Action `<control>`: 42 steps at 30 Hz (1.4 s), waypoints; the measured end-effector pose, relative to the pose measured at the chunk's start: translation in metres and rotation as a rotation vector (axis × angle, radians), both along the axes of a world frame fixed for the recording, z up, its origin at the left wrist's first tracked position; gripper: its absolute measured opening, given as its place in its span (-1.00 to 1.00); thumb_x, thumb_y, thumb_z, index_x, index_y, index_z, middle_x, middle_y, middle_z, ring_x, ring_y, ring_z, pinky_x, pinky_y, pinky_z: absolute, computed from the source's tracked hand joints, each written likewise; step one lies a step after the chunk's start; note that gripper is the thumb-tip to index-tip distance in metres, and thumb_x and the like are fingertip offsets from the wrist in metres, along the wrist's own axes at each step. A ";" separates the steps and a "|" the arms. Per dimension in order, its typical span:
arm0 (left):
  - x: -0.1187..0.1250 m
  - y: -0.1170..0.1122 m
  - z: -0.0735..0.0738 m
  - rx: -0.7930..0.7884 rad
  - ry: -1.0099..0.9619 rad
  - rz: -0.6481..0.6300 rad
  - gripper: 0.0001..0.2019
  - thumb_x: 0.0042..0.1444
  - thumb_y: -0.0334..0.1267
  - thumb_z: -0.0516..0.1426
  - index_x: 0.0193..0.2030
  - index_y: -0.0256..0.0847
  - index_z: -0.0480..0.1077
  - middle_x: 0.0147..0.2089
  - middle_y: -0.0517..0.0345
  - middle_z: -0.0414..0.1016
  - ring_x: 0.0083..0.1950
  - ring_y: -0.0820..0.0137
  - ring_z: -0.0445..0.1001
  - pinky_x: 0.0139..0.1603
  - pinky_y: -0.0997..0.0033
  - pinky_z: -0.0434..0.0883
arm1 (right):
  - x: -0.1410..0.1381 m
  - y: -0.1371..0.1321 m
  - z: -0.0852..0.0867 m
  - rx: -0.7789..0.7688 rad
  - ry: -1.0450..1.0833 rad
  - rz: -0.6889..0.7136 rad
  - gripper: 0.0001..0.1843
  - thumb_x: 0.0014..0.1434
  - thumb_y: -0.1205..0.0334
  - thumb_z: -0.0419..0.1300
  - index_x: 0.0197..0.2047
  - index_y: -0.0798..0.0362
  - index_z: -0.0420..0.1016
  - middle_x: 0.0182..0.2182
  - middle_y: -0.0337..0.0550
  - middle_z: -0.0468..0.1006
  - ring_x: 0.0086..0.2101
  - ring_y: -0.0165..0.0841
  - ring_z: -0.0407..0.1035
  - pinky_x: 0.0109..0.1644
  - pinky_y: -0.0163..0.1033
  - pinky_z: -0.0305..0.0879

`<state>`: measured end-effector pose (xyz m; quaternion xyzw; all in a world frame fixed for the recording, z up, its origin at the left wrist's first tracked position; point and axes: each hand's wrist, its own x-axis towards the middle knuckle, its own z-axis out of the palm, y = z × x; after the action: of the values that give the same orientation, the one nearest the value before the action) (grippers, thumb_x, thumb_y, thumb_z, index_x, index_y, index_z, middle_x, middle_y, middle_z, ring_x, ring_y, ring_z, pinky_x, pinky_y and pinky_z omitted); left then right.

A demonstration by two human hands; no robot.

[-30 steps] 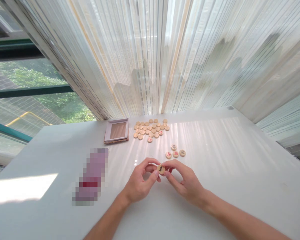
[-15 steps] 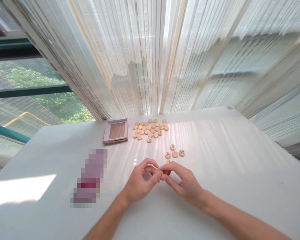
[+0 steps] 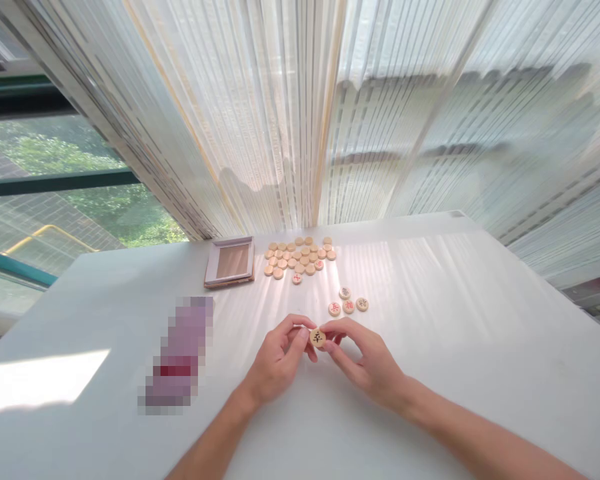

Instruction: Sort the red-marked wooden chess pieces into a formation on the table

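Note:
Between my two hands is a round wooden Chinese chess piece (image 3: pixel 317 338), its face with a black character turned toward me. My left hand (image 3: pixel 279 360) is closed, thumb and fingertips at the piece's left edge. The thumb and forefinger of my right hand (image 3: pixel 365 357) pinch its right side. Just beyond my hands lie several face-up pieces: a red-marked piece (image 3: pixel 335 309), another red-marked piece (image 3: pixel 349 306), a black-marked piece (image 3: pixel 362 304), and one more black-marked piece (image 3: pixel 345 293) behind them. My right hand hides the tabletop just behind its fingers.
A cluster of pieces (image 3: pixel 299 257), mostly blank side up, lies at the table's far side. Left of it sits a shallow open box (image 3: pixel 209 271). A blurred purple object (image 3: pixel 183 350) lies at left on the white table (image 3: pixel 480 373). Striped curtains (image 3: pixel 260 100) hang behind.
The held piece has turned so its black character shows fully, and my left thumb has shifted off its face. A red-marked piece behind my right fingers no longer shows. The view has shifted slightly.

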<state>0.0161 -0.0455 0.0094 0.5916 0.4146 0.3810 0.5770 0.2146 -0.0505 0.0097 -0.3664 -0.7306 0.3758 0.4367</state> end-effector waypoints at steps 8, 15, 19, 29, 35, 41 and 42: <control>-0.002 -0.001 0.000 0.039 0.015 -0.033 -0.78 0.35 -0.13 0.08 0.03 -0.17 0.29 -0.27 0.11 0.57 -0.27 0.36 0.52 -0.11 0.30 0.41 | 0.000 -0.001 0.001 -0.008 0.006 -0.012 -0.78 0.33 0.37 0.13 0.01 -0.03 0.45 -0.19 -0.15 0.58 -0.25 -0.34 0.46 -0.12 -0.20 0.44; 0.000 -0.002 0.003 0.056 0.031 -0.045 -0.75 0.31 -0.19 0.13 0.07 -0.18 0.29 -0.24 0.09 0.57 -0.26 0.37 0.52 -0.12 0.32 0.44 | 0.000 -0.001 -0.001 -0.004 -0.010 -0.023 -0.76 0.32 0.37 0.12 0.03 -0.03 0.44 -0.18 -0.14 0.58 -0.24 -0.33 0.47 -0.11 -0.17 0.45; 0.000 -0.002 0.004 0.056 0.049 -0.035 -0.72 0.31 -0.20 0.13 0.11 -0.17 0.28 -0.24 0.12 0.57 -0.28 0.39 0.53 -0.14 0.34 0.45 | 0.001 0.000 -0.002 0.012 -0.012 -0.028 -0.72 0.31 0.37 0.15 0.07 -0.04 0.42 -0.16 -0.14 0.57 -0.23 -0.33 0.48 -0.10 -0.19 0.46; 0.004 -0.001 0.009 0.035 0.048 -0.003 -0.75 0.27 -0.19 0.19 0.05 -0.16 0.36 -0.22 0.13 0.58 -0.24 0.39 0.56 -0.12 0.34 0.51 | 0.001 0.001 0.003 0.016 -0.013 -0.057 -0.73 0.32 0.38 0.11 0.05 -0.04 0.42 -0.18 -0.17 0.60 -0.24 -0.36 0.49 -0.12 -0.22 0.47; 0.004 -0.002 0.006 0.067 0.070 -0.008 -0.73 0.25 -0.21 0.21 0.06 -0.15 0.38 -0.20 0.12 0.58 -0.21 0.36 0.56 -0.13 0.34 0.52 | 0.002 0.001 0.004 -0.007 -0.027 -0.073 -0.80 0.32 0.36 0.12 -0.02 -0.02 0.45 -0.22 -0.17 0.60 -0.26 -0.35 0.50 -0.14 -0.23 0.47; 0.004 -0.002 0.008 0.081 0.089 -0.009 -0.74 0.24 -0.21 0.21 0.05 -0.13 0.39 -0.18 0.12 0.58 -0.21 0.37 0.56 -0.10 0.34 0.51 | 0.003 0.000 0.006 -0.022 -0.034 -0.060 -0.81 0.28 0.35 0.16 -0.04 -0.01 0.44 -0.24 -0.16 0.59 -0.29 -0.35 0.47 -0.15 -0.22 0.47; 0.004 -0.002 0.008 0.086 0.096 -0.012 -0.74 0.24 -0.21 0.21 0.05 -0.13 0.39 -0.19 0.13 0.58 -0.21 0.37 0.56 -0.09 0.34 0.51 | 0.003 -0.001 0.007 -0.023 -0.034 -0.062 -0.81 0.27 0.35 0.16 -0.04 -0.01 0.44 -0.24 -0.16 0.59 -0.29 -0.35 0.47 -0.15 -0.22 0.47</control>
<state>0.0205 -0.0475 0.0176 0.6360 0.4216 0.3662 0.5327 0.2180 -0.0510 0.0163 -0.4002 -0.7219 0.3641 0.4313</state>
